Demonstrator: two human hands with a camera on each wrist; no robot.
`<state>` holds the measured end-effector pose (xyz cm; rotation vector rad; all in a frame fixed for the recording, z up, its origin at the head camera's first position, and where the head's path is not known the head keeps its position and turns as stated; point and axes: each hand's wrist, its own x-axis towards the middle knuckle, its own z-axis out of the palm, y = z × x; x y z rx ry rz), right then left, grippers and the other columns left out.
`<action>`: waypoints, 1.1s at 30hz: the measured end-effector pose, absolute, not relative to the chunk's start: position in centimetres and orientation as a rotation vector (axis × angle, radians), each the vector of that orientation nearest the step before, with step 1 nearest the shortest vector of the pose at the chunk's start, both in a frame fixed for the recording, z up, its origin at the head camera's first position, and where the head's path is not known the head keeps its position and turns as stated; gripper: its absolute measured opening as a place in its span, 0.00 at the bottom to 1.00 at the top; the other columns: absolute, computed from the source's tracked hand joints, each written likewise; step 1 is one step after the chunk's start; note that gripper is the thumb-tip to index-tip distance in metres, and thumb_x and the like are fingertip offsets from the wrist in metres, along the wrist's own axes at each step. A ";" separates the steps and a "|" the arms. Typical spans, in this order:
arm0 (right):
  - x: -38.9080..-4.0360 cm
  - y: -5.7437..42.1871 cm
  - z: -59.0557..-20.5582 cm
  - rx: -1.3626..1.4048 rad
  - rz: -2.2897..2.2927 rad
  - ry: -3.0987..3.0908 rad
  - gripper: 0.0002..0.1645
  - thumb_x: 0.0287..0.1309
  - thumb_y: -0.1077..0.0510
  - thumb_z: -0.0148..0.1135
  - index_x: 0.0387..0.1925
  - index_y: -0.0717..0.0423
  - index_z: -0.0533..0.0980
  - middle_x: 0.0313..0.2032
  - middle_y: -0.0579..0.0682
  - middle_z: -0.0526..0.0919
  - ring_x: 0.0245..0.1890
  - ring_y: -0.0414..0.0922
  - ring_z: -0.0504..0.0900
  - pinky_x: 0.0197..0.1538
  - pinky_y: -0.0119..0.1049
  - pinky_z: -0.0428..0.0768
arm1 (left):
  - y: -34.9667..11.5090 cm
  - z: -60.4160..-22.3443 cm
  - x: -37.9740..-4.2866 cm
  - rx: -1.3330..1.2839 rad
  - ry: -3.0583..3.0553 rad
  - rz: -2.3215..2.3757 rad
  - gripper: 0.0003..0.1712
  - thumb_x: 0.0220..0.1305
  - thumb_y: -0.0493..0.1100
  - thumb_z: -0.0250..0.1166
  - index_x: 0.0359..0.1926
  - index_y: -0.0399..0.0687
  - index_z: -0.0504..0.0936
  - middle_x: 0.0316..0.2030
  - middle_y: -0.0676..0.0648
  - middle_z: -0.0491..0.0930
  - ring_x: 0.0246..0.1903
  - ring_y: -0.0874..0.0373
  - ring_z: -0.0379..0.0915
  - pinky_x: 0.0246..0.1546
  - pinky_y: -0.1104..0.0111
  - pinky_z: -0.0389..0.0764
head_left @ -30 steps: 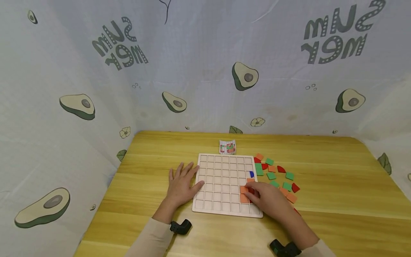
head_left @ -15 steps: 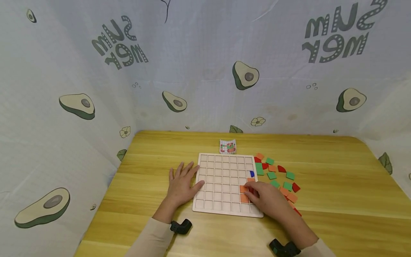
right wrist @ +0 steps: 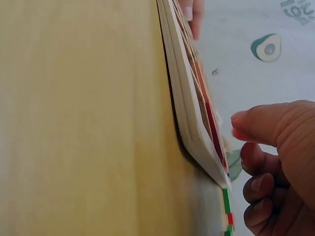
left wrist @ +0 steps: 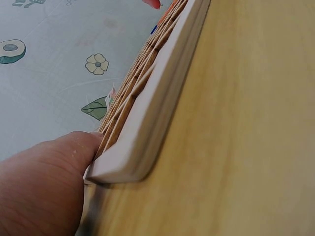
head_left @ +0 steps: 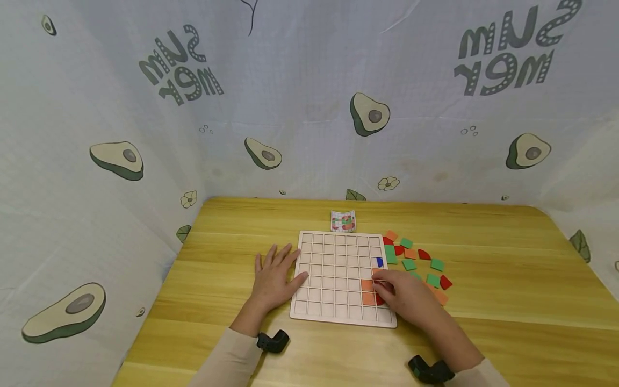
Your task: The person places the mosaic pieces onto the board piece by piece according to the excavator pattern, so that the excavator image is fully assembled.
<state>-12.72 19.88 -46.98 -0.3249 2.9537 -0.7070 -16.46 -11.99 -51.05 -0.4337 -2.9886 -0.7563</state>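
Observation:
A pale wooden grid board (head_left: 329,279) lies flat on the table. My left hand (head_left: 273,282) rests spread at its left side, thumb on the rim and index fingertip at the edge. Over the board's right columns, my right hand (head_left: 406,295) has bent fingers, with no piece showing between thumb and index finger. Just below its fingertips a red rounded piece (head_left: 380,301) sits in the grid, beside orange squares (head_left: 368,299). Another orange square (head_left: 376,271) is partly hidden by the index finger. Above that sits a small blue rounded piece (head_left: 379,262).
Several loose green, orange and red pieces (head_left: 437,265) lie scattered right of the board, some behind the right hand. A small curled card (head_left: 343,221) with a coloured grid pattern stands behind the board. A patterned white curtain (head_left: 309,107) hangs behind the table.
My right hand has shifted slightly up and to the right, uncovering more of the red piece in the grid. The left hand stays in place.

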 end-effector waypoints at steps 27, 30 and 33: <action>-14.8 26.3 -47.4 -0.035 -0.680 2.979 0.30 0.69 0.50 0.63 0.66 0.62 0.73 0.22 0.46 0.73 0.21 0.42 0.69 0.25 0.35 0.65 | -12.0 -51.0 -16.4 -0.439 -2.976 -0.772 0.37 0.71 0.66 0.57 0.75 0.61 0.68 0.78 0.48 0.61 0.80 0.37 0.44 0.74 0.30 0.36; -14.7 26.3 -47.4 -0.008 -0.680 2.975 0.29 0.70 0.51 0.62 0.65 0.63 0.73 0.23 0.47 0.73 0.22 0.43 0.69 0.26 0.35 0.66 | -11.9 -50.9 -16.4 -0.440 -2.978 -0.773 0.37 0.71 0.66 0.57 0.75 0.61 0.68 0.78 0.48 0.61 0.80 0.38 0.44 0.74 0.31 0.36; -14.7 26.3 -47.4 0.005 -0.685 2.974 0.27 0.70 0.51 0.62 0.63 0.63 0.74 0.23 0.47 0.74 0.22 0.43 0.70 0.26 0.36 0.66 | -11.9 -50.9 -16.4 -0.438 -2.978 -0.772 0.36 0.71 0.66 0.58 0.75 0.61 0.69 0.78 0.48 0.61 0.80 0.38 0.44 0.74 0.31 0.36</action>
